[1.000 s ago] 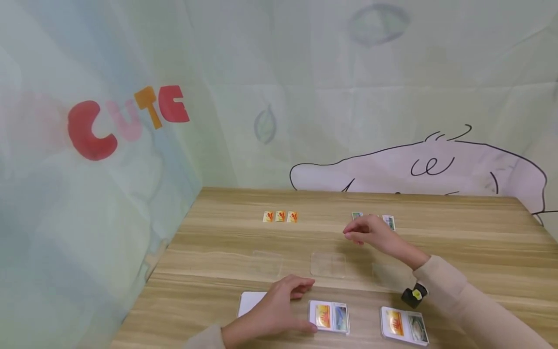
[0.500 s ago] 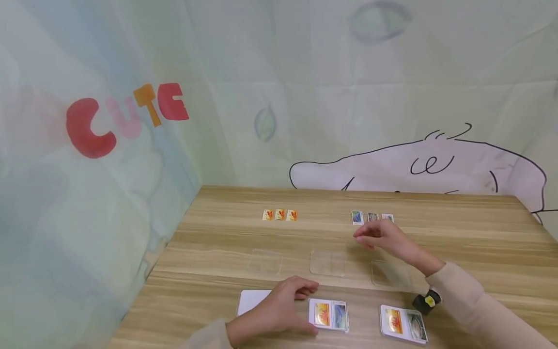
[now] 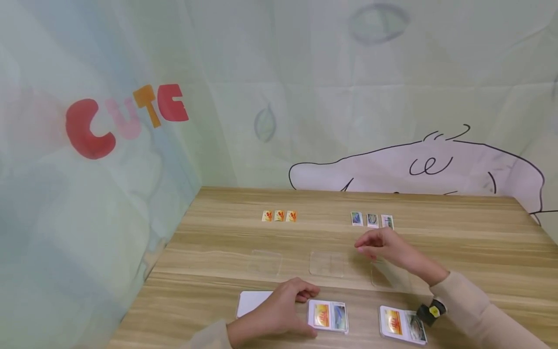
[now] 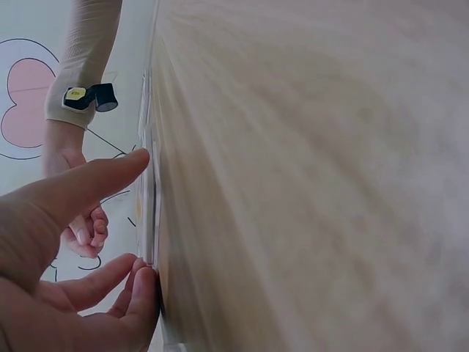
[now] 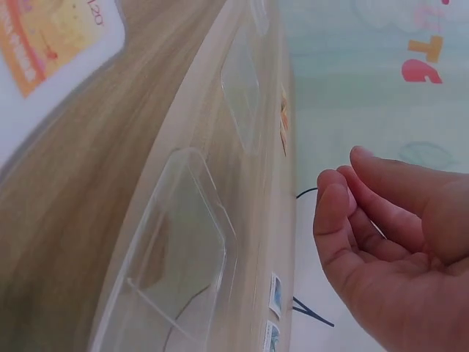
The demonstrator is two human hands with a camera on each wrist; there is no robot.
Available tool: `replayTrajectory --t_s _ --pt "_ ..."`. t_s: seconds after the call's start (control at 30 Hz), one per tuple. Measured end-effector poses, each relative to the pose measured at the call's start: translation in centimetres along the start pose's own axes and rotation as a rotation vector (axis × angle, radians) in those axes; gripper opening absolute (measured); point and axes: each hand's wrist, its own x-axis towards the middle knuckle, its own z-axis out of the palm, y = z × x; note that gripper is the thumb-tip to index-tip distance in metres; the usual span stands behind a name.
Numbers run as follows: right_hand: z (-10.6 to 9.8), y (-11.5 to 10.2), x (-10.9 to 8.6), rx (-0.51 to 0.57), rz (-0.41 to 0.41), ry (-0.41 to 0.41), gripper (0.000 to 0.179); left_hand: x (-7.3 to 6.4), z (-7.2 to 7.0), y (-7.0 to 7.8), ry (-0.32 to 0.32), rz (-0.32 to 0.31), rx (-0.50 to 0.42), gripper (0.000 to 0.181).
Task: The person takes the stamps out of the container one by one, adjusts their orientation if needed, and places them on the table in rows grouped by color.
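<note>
In the head view my left hand (image 3: 283, 308) rests on the table, thumb and fingers spread apart at the left side of the middle white-backed clear case (image 3: 328, 316). That case bears an orange stamp (image 3: 321, 315) and a blue one. Seen from the left wrist, the thumb (image 4: 110, 176) and fingertips lie close to the case edge; whether they touch it I cannot tell. My right hand (image 3: 388, 247) hovers over the table, fingers loosely bent, with nothing visible in it. It is just in front of three picture stamps (image 3: 372, 220). Below it lies a clear plastic lid (image 3: 389, 277).
Three orange stamps (image 3: 279, 216) lie at the back left. Two more clear lids sit mid-table, one in the middle (image 3: 327, 264) and one on the left (image 3: 265, 262). A white case (image 3: 253, 301) is partly behind my left hand. Another stamped case (image 3: 394, 324) stands at right.
My right hand has drawn back from the picture stamps, toward me and slightly right, so all three now show. The left hand has stayed almost still.
</note>
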Motion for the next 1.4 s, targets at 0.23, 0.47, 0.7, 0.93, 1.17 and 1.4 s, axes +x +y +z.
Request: replayTrajectory --t_s 0.23,0.47,0.7,0.93,1.17,1.4 --pt "0.3 -0.1 -0.4 -0.034 -0.026 -0.004 0.015 0.0 -0.1 0.0 -0.009 0.011 0.025 0.068" --pt "0.8 0.0 -0.8 -0.028 -0.010 -0.013 0.016 0.0 -0.1 0.1 -0.010 0.005 0.033 0.066" --pt "1.5 -0.1 -1.5 0.039 0.017 -0.037 0.018 0.0 0.0 0.1 -0.020 -0.002 0.051 0.064" --pt "2.0 0.3 -1.7 0.069 -0.007 -0.054 0.017 0.0 -0.1 0.1 -0.032 0.005 0.067 0.061" --pt "2.5 0.4 -1.9 0.073 -0.043 -0.079 0.017 0.0 -0.1 0.2 -0.036 0.019 0.090 0.057" --pt "3.0 0.5 -2.1 0.086 -0.058 -0.090 0.016 0.1 -0.2 0.4 -0.041 0.024 0.106 0.055"
